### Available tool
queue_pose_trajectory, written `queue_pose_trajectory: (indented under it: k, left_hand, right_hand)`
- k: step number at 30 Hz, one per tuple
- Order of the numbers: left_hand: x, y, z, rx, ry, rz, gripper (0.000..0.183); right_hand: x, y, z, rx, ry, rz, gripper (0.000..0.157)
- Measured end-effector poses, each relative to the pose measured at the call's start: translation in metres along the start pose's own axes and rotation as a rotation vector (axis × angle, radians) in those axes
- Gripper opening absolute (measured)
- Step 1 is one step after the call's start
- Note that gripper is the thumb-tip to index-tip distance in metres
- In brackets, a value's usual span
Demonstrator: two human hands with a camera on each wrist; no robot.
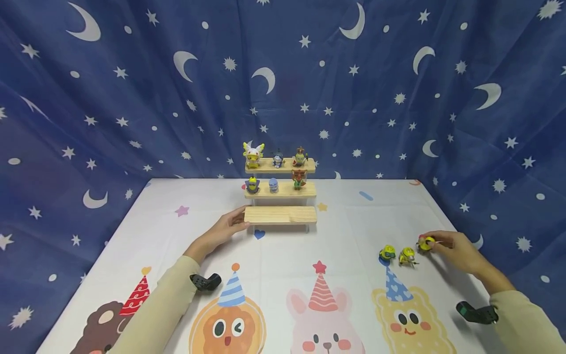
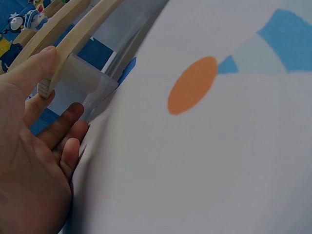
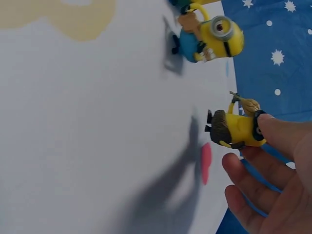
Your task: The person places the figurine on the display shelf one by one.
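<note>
My left hand pinches the left end of the lowest board of a three-step wooden display shelf. In the left wrist view, its thumb lies on the board's edge, a finger is under the board's end and the other fingers are loosely bent. Over at the right, my right hand pinches a yellow one-eyed or goggled minion figurine by its head, between thumb and fingers. The figurine wears a brown furry skirt. Beside it stand two more minion figurines, one nearest and another farther left.
Figurines occupy the upper two boards, among them a yellow-and-white one and a fox-like one. The white tablecloth carries printed party animals. A blue moon-and-star curtain hangs behind and at both sides.
</note>
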State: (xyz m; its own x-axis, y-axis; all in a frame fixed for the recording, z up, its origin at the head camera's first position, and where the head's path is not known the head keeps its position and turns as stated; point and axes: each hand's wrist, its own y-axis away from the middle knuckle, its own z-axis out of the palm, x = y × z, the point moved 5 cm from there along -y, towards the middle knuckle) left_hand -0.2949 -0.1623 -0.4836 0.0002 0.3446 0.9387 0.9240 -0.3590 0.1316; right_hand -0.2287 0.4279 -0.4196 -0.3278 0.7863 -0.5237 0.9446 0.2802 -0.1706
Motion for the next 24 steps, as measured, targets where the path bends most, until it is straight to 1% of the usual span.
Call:
queue_pose_trajectory:
  k: [4,10,14,17,24]
  left_hand:
    - [0.0,-0.002,-0.001,-0.006,-0.005,0.005,0.077]
    - [-0.002,-0.002,-0.001,-0.009,0.007,-0.009,0.08]
    - [-0.003,-0.001,-0.002,-0.004,0.022,-0.005,0.078]
    - [-0.001,0.001,-0.001,0.0,0.018,-0.002,0.077]
    - [0.002,0.003,-0.001,0.003,-0.006,-0.013,0.078]
  right_hand:
    - [-0.008,-0.01,-0.006,0.009,-0.013,0.022,0.027]
    - [-0.032,-0.027,-0.012,0.005,-0.069,0.024,0.03]
    - [-0.052,-0.039,-0.007,0.005,-0.111,-0.014,0.031]
    - [-0.064,-0.045,-0.002,0.008,-0.122,-0.042,0.03]
    - [-0.09,-0.054,0.006,0.013,-0.127,-0.063,0.03]
